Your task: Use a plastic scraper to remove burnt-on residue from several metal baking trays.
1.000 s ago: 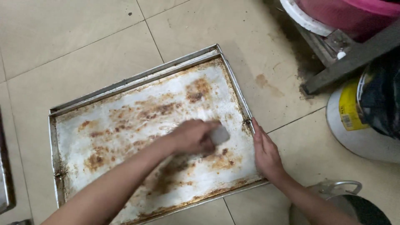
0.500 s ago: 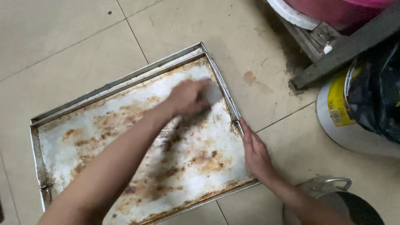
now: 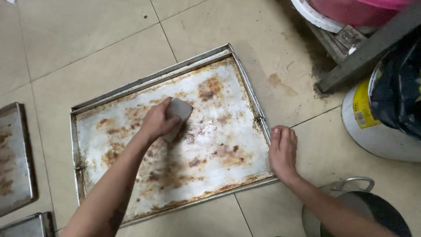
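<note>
Left hand (image 3: 158,120) grips a grey scrubbing block (image 3: 177,113) on the rusty baking tray (image 3: 131,90) lying on the floor; right hand (image 3: 283,151), flat and released against its rim, may slip, letting the tray skid.

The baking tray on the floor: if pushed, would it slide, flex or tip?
The baking tray lies flat on smooth tile, so it would probably slide; the right hand braces its edge. Being thin metal, it may flex slightly. Low rims make tipping unlikely.
</note>
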